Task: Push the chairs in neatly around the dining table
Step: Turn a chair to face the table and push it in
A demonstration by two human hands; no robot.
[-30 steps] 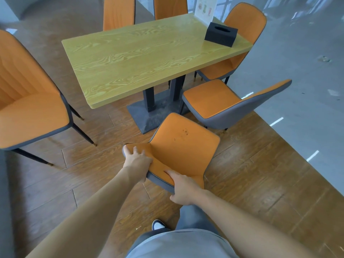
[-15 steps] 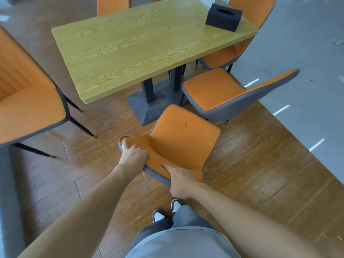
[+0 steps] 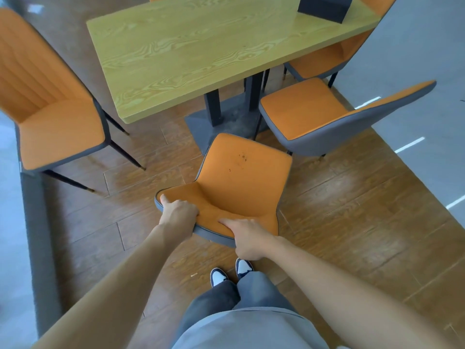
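Gripping chair: both hands were clamped on the top edge of the backrest of the near chair (image 3: 241, 177); the left hand (image 3: 180, 214) had its fingers (image 3: 163, 197) curled over the rim, the right hand (image 3: 247, 238) was clenched on the same rim just beside it.
Near chair position: its seat front stood close to the grey base under the surface (image 3: 201, 54), not yet beneath the short end, turned slightly off square.
Done so far: by judgement little; the far right chair (image 3: 327, 56) sat partly tucked under the surface's long side.
Left to do: the right-side chair (image 3: 327, 117) stood angled away from the surface, and the left-side chair (image 3: 55, 122) stood well apart from it; both looked to need pushing in after the near one.
Tissue box: a black box (image 3: 324, 7) rested at the surface's far corner.
Change from earlier frames: the surface sat nearer and lower in view, the person's shoes (image 3: 231, 272) had come into sight, and the near chair had edged toward the base; the grip was unchanged.
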